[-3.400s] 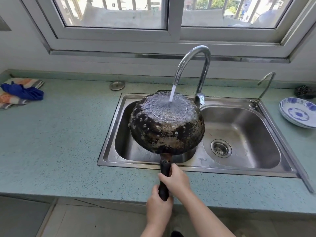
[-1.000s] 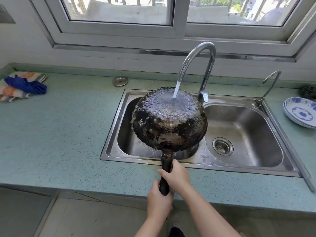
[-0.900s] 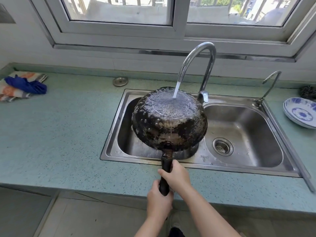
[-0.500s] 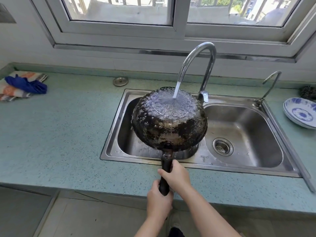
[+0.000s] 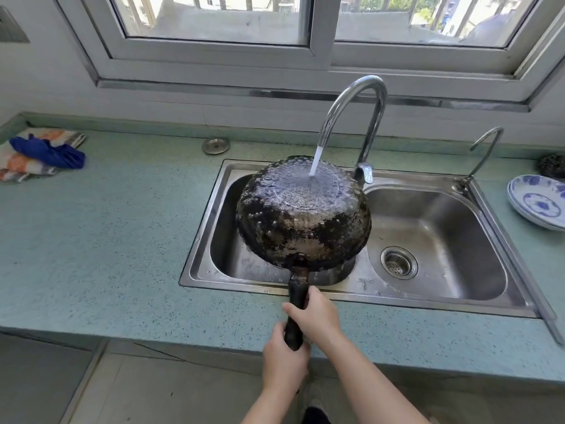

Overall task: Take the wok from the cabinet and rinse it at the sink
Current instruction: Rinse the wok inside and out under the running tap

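Note:
The blackened wok [image 5: 302,221] is turned upside down over the left basin of the steel double sink [image 5: 428,292]. Water from the tall curved faucet [image 5: 354,117] lands on the wok's flat base and spreads over it. The wok's dark handle [image 5: 296,304] points toward me across the counter edge. My right hand [image 5: 318,316] grips the handle's middle from the right. My left hand [image 5: 284,359] holds the handle's end just below it. The wok's inside is hidden.
A green speckled counter [image 5: 107,240] surrounds the sink. Folded cloths with a blue rag [image 5: 46,153] lie at far left. A metal sink plug [image 5: 216,145] sits behind the sink. A small second tap [image 5: 483,151], blue-and-white plates [image 5: 538,203] and a dark scrubber [image 5: 553,165] are at right.
The wok stays upside down under the running water with both hands on its handle. Only my view has shifted a little since the oldest frame.

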